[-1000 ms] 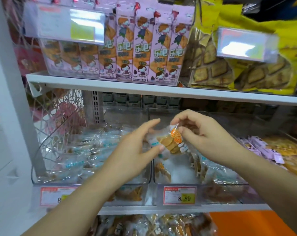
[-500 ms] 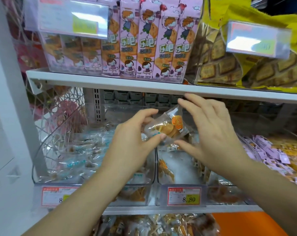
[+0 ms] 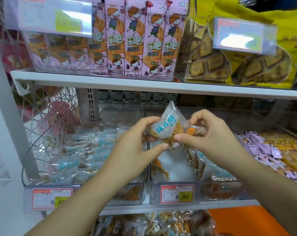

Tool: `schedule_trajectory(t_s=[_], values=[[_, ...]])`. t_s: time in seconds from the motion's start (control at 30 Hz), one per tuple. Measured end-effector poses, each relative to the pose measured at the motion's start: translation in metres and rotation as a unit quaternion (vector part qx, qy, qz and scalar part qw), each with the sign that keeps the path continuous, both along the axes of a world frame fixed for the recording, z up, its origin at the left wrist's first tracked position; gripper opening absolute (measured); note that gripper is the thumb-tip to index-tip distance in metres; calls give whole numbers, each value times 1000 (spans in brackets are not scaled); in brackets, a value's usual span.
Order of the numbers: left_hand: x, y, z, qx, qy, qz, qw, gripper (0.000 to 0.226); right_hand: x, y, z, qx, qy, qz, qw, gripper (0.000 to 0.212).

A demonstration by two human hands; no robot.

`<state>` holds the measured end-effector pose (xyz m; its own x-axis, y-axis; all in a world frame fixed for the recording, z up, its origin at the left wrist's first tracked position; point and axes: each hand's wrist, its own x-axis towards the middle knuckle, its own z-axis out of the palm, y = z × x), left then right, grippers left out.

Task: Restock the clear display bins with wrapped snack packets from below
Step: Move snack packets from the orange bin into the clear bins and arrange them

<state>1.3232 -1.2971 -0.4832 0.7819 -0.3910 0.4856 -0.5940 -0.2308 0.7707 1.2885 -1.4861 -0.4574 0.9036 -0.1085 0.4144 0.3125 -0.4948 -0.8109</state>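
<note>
Shelf edge [image 3: 127, 85] overhead, clear bin [image 3: 176, 169] below; left hand [image 3: 135, 149], right hand [image 3: 212, 135] grips pinch packet [image 3: 166, 126].

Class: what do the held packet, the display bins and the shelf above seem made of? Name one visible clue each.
Packet: thin glossy plastic film; crinkled, snack visible inside. Display bins: rigid clear plastic, perhaps acrylic; contents show through straight walls. Shelf: probably white-painted metal; smooth thin edge.
</note>
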Motion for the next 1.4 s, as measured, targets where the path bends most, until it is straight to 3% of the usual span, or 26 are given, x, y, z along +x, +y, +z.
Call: schedule_trajectory(t_s=[0.07,0.13,0.23,0.3,0.37,0.5,0.67,0.77,0.83,0.97,1.27,1.4], values=[[3,1,-3,-23,16,14,999,44,1,1,-6,17,38,31,999,47],[3,3,-2,1,-17,48,999,45,1,2,-8,-114,26,12,993,60],[2,5,0,93,-99,88,987,44,-2,4,-1,-332,-129,-22,934,85],[2,4,-3,129,-129,106,978,48,0,5,-1,-432,-176,-18,884,75],[4,2,-9,127,-107,106,981,54,7,6,-3,-459,-134,-6,878,58],[18,6,-20,93,-43,100,990,54,30,-15,-8,-332,10,-31,943,42],[30,10,-24,81,83,44,992,31,82,-20,-10,-64,51,-103,991,44],[34,9,-25,43,122,20,991,25,118,-7,-14,108,94,-82,986,24],[37,10,-25,35,129,14,991,22,134,1,-18,125,112,-81,982,16],[38,11,-26,29,134,7,990,20,151,9,-29,206,139,-77,966,35],[37,9,-25,19,149,3,989,20,169,-11,-54,60,160,-136,976,34],[37,10,-25,23,152,1,988,20,177,-16,-57,-53,160,-143,975,34]])
